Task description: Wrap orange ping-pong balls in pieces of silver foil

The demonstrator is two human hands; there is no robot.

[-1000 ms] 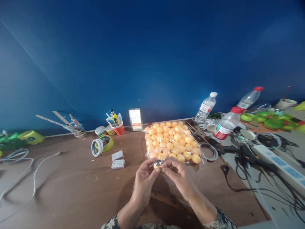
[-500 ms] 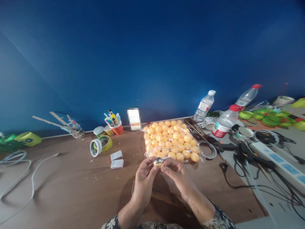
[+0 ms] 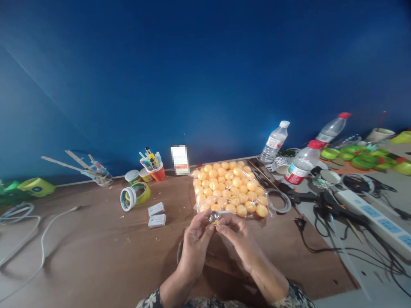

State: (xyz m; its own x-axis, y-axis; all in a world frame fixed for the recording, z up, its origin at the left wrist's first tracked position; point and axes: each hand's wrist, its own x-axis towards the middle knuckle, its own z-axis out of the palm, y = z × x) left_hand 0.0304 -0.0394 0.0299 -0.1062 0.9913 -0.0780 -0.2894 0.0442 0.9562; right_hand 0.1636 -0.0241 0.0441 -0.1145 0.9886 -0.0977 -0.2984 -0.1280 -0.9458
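Between my two hands, low in the middle of the head view, is a small shiny silver ball [image 3: 213, 217] with a yellowish tint at its underside. My left hand [image 3: 195, 241] pinches it from the left with thumb and fingers. From the right, the closed thumb and index finger of my right hand [image 3: 239, 237] meet its edge. A small white strip [image 3: 225, 211] shows just above the right fingertips; whether the fingers grip it I cannot make out. Right behind the hands lies a clear plastic bag of orange balls [image 3: 229, 188]. A dark curved rim [image 3: 180, 252] is partly hidden behind my left wrist.
Two small white boxes [image 3: 156, 220], tape rolls [image 3: 128, 199] and an orange pen cup [image 3: 157, 172] stand left of the bag. To the right are plastic bottles [image 3: 302, 164], black cables [image 3: 321, 250] and a power strip [image 3: 372, 216]. A white cable [image 3: 43, 239] lies far left.
The silver ball has turned slightly between my fingers, and the view has shifted a little. Both hands keep nearly the same place.
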